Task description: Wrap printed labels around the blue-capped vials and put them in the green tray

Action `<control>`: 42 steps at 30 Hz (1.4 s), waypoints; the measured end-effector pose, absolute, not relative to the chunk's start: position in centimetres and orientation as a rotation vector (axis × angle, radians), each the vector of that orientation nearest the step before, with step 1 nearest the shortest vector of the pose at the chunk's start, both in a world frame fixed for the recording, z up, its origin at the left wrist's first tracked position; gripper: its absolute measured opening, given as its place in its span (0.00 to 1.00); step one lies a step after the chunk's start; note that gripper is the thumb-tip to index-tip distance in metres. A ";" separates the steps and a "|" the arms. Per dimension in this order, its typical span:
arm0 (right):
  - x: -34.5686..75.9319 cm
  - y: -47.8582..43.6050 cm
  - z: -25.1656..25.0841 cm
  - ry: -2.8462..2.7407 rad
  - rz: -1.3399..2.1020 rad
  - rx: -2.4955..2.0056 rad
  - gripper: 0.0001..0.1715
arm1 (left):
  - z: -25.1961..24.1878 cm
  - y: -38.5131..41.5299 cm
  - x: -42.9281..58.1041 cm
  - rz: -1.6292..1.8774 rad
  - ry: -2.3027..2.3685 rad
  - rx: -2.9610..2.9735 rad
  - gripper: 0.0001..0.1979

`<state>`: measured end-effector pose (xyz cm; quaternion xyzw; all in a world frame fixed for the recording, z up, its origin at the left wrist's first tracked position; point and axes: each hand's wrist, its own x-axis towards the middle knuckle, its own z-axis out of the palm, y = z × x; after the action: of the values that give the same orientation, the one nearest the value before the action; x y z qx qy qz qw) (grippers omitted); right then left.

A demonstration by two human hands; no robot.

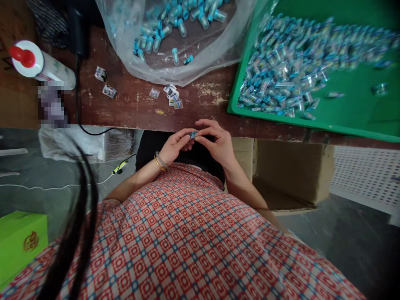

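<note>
Jointly pinched blue piece [193, 134], left hand [173, 146], right hand [219, 142], by table edge [146, 125].

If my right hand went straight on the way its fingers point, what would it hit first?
Most likely the blue piece right at the fingertips of your right hand, then your left hand; depth is hard to judge.
</note>
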<state>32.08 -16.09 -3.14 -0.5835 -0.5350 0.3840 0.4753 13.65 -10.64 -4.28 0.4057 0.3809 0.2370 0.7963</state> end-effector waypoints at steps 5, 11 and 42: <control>32.1 -16.1 -3.0 -1.178 1.030 -1.368 0.08 | -4.7 -10.4 13.5 0.543 0.769 0.826 0.26; 32.1 -15.9 -3.1 -1.097 1.000 -1.355 0.11 | -4.7 -10.2 13.5 0.544 0.753 0.800 0.26; 30.4 -16.4 -4.9 -1.296 0.659 -1.460 0.09 | -4.5 -9.4 13.9 0.668 0.848 0.829 0.26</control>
<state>30.42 -16.43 -4.87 -0.6073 -0.5395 0.2744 0.5146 13.86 -9.39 -4.47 0.3835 0.3920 0.3087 0.7772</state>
